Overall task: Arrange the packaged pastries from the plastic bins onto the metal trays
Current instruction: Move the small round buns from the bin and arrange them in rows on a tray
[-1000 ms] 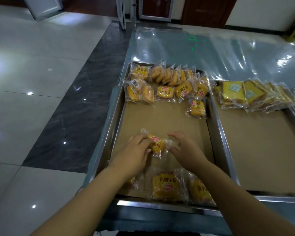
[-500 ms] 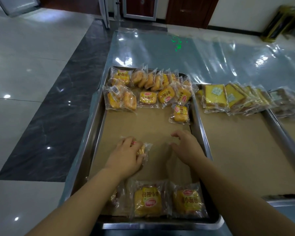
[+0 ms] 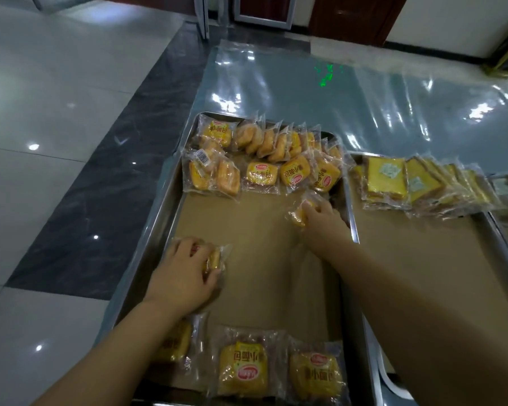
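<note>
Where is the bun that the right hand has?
Head view: the bun sits by the left tray's right rim, just below the far bun row.

left hand [image 3: 185, 273] grips near packet [image 3: 215, 259] | right hand [image 3: 323, 221] pinches far packet [image 3: 297, 214]

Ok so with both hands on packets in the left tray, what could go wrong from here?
1. The right hand grips a loose packet close to the overlapping back rows; a bump there might topple them.
2. The left forearm lies over the near-left packet; pulling back could drag it out of line.
3. The left hand grips a second packet with curled fingers; squeezing may dent the bun.
</note>
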Action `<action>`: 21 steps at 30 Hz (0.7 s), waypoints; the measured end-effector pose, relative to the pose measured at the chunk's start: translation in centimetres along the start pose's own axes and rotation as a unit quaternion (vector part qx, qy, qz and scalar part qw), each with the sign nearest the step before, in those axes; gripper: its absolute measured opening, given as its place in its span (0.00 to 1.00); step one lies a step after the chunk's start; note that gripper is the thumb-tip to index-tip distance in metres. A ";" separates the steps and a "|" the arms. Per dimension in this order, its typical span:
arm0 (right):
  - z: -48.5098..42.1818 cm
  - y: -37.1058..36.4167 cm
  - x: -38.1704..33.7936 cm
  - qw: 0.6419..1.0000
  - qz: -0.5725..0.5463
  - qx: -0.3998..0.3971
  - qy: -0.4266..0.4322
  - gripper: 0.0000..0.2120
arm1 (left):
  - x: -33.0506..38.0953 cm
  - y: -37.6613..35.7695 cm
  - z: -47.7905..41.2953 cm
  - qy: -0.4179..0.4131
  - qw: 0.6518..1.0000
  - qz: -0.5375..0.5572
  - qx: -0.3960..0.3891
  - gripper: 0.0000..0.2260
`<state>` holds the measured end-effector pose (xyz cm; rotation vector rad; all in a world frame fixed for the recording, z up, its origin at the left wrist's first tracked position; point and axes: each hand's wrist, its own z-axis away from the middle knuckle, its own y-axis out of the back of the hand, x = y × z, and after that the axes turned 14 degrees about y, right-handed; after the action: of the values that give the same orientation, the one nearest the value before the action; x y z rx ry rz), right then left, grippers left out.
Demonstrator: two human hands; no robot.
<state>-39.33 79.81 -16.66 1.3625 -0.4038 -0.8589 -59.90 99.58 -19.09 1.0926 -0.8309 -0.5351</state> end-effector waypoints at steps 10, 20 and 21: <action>6.0 -2.6 -6.3 0.995 -0.001 -0.003 0.097 0.23 | -3.1 0.4 2.4 -0.013 1.000 0.000 0.012 0.21; 10.1 -5.1 -10.8 0.996 -0.020 -0.014 0.088 0.23 | -4.0 0.2 4.6 -0.024 1.000 0.001 -0.017 0.23; 10.2 -5.3 -11.0 0.995 -0.022 -0.017 0.091 0.23 | -4.1 0.2 4.8 -0.023 1.000 0.000 -0.020 0.23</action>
<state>-55.20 81.08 -17.20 1.4100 -0.2175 -0.7667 -66.18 100.06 -19.20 1.0469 -0.8575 -0.5767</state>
